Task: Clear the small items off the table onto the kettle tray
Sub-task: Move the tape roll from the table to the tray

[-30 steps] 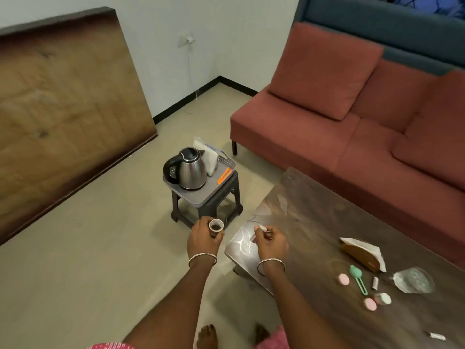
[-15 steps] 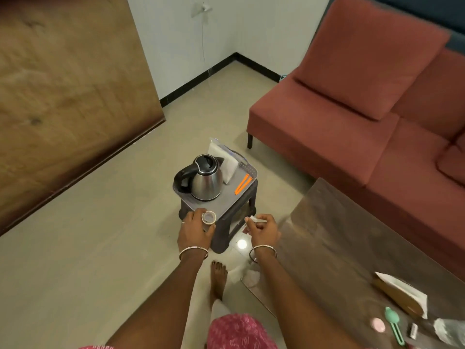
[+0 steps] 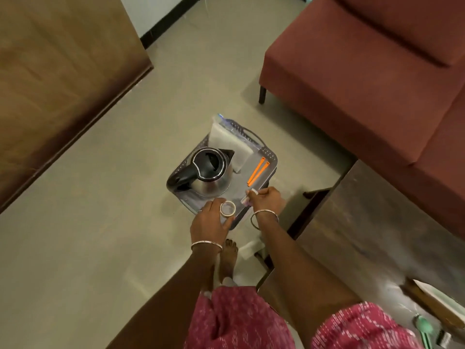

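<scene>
**Beige floor by the sofa [image 3: 364, 84]: two items held at the kettle tray [image 3: 272, 159], more left on the table [image 3: 377, 235]**

Setting: tiled floor, and a wooden board [image 3: 63, 71] leaning against the wall on the left. The grey tray sits low on the floor side of the table's corner.

On the tray:
- Steel kettle [image 3: 210, 172], black lid and handle, on the left half.
- White packet [image 3: 226, 137] propped at the far rim.
- Two orange sticks [image 3: 257, 171] lying side by side on the right.

Hands:
- The left hand [image 3: 210, 222] has its fingers wrapped round a small cup [image 3: 227, 208], mouth up, over the tray's near edge. I cannot tell whether the cup rests on the tray.
- The right hand [image 3: 266, 197] pinches a small pale item [image 3: 247, 199] at the fingertips, just above the tray's near right part. It is too small to identify.

Neither item is let go yet.

On the table, at the lower right edge of view:
- A green spoon [image 3: 425, 326].
- A brown paper bag [image 3: 432, 298].
- A small metallic piece [image 3: 445, 337] near the spoon.

Most of the tabletop lies out of frame, so there may be more.

Judgement: the task is partway done. These two items only need setting down. At least one more trip to the table looks necessary for the small items there.
</scene>
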`<state>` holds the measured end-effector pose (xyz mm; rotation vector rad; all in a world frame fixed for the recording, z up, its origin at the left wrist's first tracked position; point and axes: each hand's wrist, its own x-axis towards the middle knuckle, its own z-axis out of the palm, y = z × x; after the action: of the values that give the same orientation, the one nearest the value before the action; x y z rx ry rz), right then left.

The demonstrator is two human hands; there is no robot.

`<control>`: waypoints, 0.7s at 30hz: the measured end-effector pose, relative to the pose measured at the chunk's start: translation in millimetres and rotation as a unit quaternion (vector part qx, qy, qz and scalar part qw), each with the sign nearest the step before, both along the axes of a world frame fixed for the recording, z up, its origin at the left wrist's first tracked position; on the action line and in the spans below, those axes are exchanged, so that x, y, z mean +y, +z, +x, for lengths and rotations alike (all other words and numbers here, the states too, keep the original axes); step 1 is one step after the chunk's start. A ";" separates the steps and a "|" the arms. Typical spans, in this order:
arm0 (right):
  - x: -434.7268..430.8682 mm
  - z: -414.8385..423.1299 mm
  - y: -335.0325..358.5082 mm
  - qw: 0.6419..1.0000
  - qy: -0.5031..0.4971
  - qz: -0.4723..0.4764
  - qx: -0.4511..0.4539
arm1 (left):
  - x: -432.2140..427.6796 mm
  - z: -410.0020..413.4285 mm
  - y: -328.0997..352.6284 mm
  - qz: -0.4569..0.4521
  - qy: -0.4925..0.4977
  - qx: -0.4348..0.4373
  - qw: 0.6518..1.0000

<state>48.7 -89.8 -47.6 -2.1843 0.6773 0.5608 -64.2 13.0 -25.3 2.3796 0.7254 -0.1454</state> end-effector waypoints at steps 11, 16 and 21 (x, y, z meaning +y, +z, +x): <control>43.8 36.6 -86.4 0.974 0.158 -0.154 0.046 | 23.9 9.5 -71.9 0.024 -0.047 0.050 0.997; 51.6 45.4 -102.0 0.959 0.186 -0.205 0.054 | 27.5 15.2 -84.4 0.023 -0.063 0.061 0.996; 52.0 50.3 -105.8 0.955 0.197 -0.212 0.064 | 29.1 19.8 -88.1 0.019 -0.065 0.042 0.997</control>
<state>99.1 -37.9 -153.4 -2.7336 0.4541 0.8273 -44.4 42.1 -113.3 2.4699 0.6177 -0.2908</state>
